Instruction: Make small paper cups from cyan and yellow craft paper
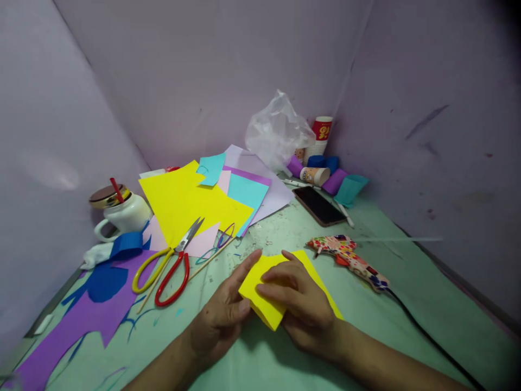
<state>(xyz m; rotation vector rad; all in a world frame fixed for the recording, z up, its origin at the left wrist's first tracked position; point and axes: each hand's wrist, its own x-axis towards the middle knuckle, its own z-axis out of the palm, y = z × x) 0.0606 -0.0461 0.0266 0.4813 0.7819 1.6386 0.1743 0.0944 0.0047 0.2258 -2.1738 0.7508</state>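
Both hands hold a piece of yellow paper [267,305] low over the table, and its near edge curves over like a fold or roll. On the left edge, my left hand [222,320] grips it between the thumb in front and the fingers along the side. My right hand [305,301] lies across the paper with bent fingers pressing its face; its thumb is hidden. A flat part of the sheet runs out behind the right wrist. Scissors [181,252] with one yellow and one red handle lie half open to the left. A floral-patterned glue gun [352,258] rests to the right.
Purple paper scraps [101,309] and blue ones lie at left beside a white mug [126,214]. Coloured sheets [183,193] are piled at the back. A clear plastic bag [279,130], paper cups [321,136] and a phone [319,205] stand or lie back right. The glue gun's cord [431,339] trails right.
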